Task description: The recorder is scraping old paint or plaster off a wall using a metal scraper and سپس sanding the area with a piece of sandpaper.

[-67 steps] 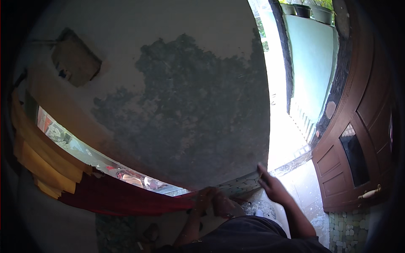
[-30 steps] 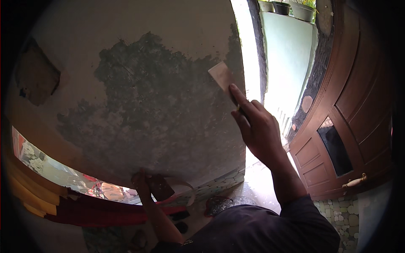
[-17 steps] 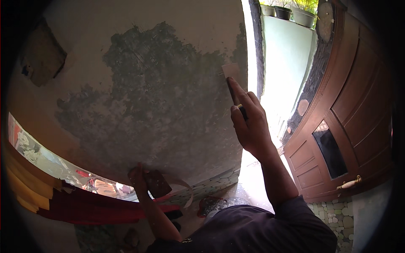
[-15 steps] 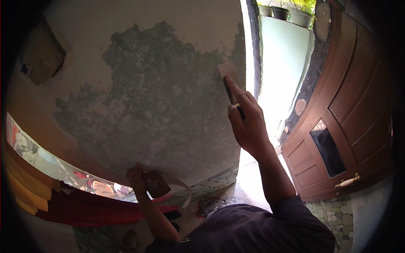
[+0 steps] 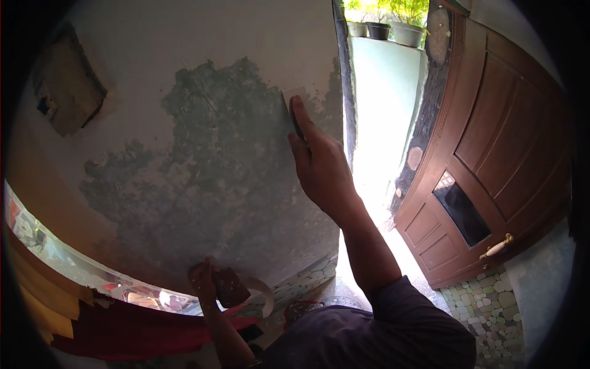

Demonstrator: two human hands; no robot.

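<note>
My right hand (image 5: 324, 161) is closed round a putty knife (image 5: 293, 101). Its index finger lies along the blade, which rests against the wall (image 5: 215, 135) near the top right of a rough grey-green patch where the paint is gone. Low at the wall's foot, my left hand (image 5: 203, 280) is closed at the edge of a brown, white-speckled flat thing (image 5: 230, 289), whose kind I cannot make out. A curved pale strip (image 5: 268, 298) shows just right of it.
At the right stands a brown panelled door (image 5: 491, 141) with a handle (image 5: 496, 246). Bright light fills the doorway, with potted plants (image 5: 405, 31) beyond. A red and yellow cloth (image 5: 129, 326) hangs at the lower left. A boxy recess (image 5: 70, 83) is in the upper left wall.
The putty knife has moved left along the wall with my right hand, off the bare edge toward the grey-green patch. The view has shifted a little. My left hand keeps its hold low down.
</note>
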